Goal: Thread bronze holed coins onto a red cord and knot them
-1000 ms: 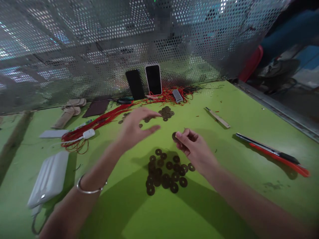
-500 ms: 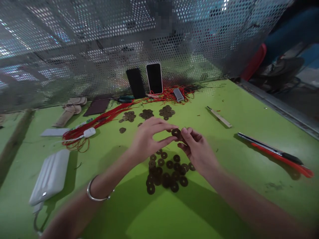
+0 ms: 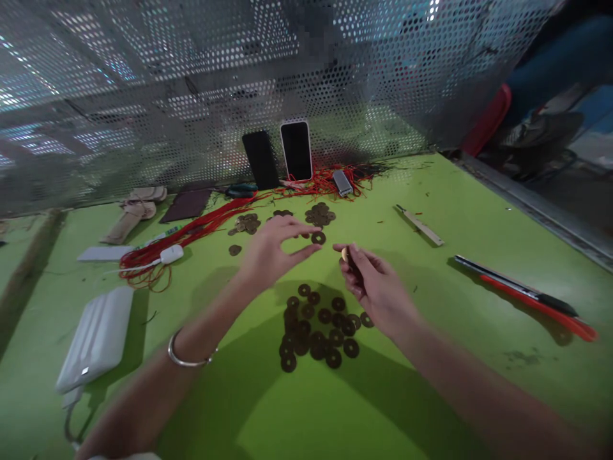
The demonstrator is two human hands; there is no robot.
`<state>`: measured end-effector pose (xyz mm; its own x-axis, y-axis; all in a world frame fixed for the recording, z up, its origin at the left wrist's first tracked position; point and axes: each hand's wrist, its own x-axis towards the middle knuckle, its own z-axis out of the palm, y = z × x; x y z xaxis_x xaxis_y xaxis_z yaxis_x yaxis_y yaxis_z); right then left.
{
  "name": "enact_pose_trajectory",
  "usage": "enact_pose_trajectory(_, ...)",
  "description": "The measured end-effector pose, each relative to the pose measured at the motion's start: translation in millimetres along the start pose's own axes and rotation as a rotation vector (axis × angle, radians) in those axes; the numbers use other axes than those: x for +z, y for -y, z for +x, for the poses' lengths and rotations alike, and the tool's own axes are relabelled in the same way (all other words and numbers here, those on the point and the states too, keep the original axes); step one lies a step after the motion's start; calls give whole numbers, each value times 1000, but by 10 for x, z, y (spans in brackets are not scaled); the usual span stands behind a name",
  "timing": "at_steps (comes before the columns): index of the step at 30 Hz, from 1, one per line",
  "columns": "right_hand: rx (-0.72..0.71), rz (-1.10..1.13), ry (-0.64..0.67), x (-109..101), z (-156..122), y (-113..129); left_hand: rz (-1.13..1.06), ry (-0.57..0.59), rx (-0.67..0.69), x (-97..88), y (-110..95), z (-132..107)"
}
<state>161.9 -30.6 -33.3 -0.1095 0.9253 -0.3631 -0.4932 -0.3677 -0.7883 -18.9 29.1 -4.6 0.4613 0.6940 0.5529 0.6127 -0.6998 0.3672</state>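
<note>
— Placement is asked for: where is the left hand (image 3: 271,255) seen?
— It is held low over the bright green desk (image 3: 454,211), with the fingers spread and the thumb set apart from them. A single dark round coin with a hole in its middle (image 3: 318,237) is seen just off the thumb tip (whether it is touched cannot be told).
— And the right hand (image 3: 378,287)?
— It is raised just beside the left, and the two are kept apart. Thumb and forefinger are closed together on a small pale object (image 3: 345,254); what it is cannot be made out.
— What is found beneath them?
— A loose heap of dark holed coins (image 3: 318,329) is spread on the desk directly under both hands and is partly shaded by them. Smaller clusters of the same coins (image 3: 320,215) are laid farther back, near a bundle of red cords (image 3: 191,231).
— What else is noted?
— A silver bangle (image 3: 184,359) is worn on the left wrist. A white ribbed power bank (image 3: 96,338) is placed well to the left. Two black-screened phones (image 3: 296,151) are propped against a perforated metal screen (image 3: 143,96), and a long red-and-black tool (image 3: 527,297) is laid well to the right.
</note>
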Motion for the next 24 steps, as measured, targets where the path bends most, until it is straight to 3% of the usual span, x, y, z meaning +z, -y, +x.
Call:
enact_pose_trajectory(5,6,8,13,-2,23,15,132,-4,-270,-120,542,30)
enact_pose_trajectory(10,38,4,29,40,-38,46,240,-14,-381,-391,863,-262)
enact_pose_trajectory(13,59,-32,65,59,-78,4,316,12,-384,-470,951,-546)
enact_pose_trajectory(17,108,-81,74,70,-110,-71,389,-7,-374,-419,997,-779)
enact_pose_trajectory(20,113,-103,72,71,-115,-88,381,-3,-348,-304,966,-725)
enact_pose_trajectory(24,109,-136,51,57,-99,-78,369,94,-311,-77,877,-386)
